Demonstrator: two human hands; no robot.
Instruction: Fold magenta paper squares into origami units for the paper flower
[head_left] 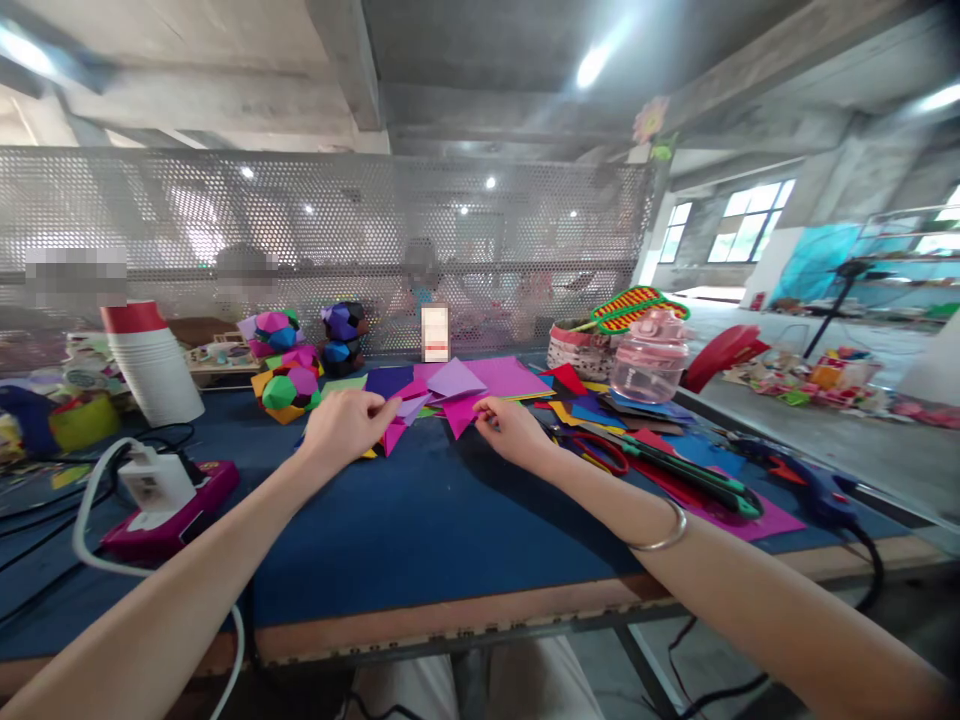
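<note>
My left hand (345, 425) is closed, its fingertips against small folded pieces of purple and magenta paper (395, 432). My right hand (510, 428) has its thumb and fingers pinched together at the edge of a pointed magenta paper (460, 417); exactly what lies between them is hard to make out. Between and behind the hands, a lavender paper square (456, 378) rests over larger magenta sheets (517, 375). Scissors with red handles (606, 452) and a green utility knife (690, 475) lie right of my right hand.
Faceted paper balls (289, 390), stacked paper cups (154, 365) and a magenta power strip (171, 510) with cables stand left. At right are a pink water bottle (651, 355), a woven basket (581, 350) and a blue glue gun (814, 490). A perforated screen (510, 230) rises behind.
</note>
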